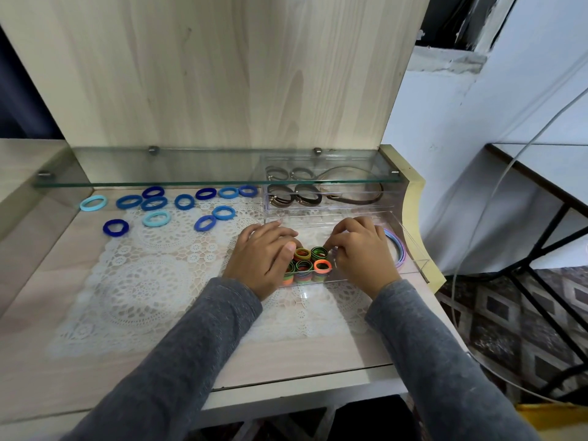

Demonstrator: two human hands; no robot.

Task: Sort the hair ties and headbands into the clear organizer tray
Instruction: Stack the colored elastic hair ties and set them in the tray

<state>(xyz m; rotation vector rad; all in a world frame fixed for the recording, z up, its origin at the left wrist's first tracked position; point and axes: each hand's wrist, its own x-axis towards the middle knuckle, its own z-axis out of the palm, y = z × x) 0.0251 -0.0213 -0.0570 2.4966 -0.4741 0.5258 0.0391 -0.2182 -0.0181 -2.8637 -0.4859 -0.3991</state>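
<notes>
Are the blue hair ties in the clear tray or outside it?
Outside. The blue hair ties lie scattered on the lace mat and table, left of the clear tray.

Lace mat [143, 281] lies on tabletop [47, 313]. Loose hair ties [178, 205] lie scattered over the mat's rear left. Organizer tray [410, 237] sits at right (rear part under glass shelf [191, 173]). Headbands [356, 198] are in the rear compartment, stacked hair ties [307, 261] in the near compartment, thin headbands [397, 246] at its right end.
</notes>
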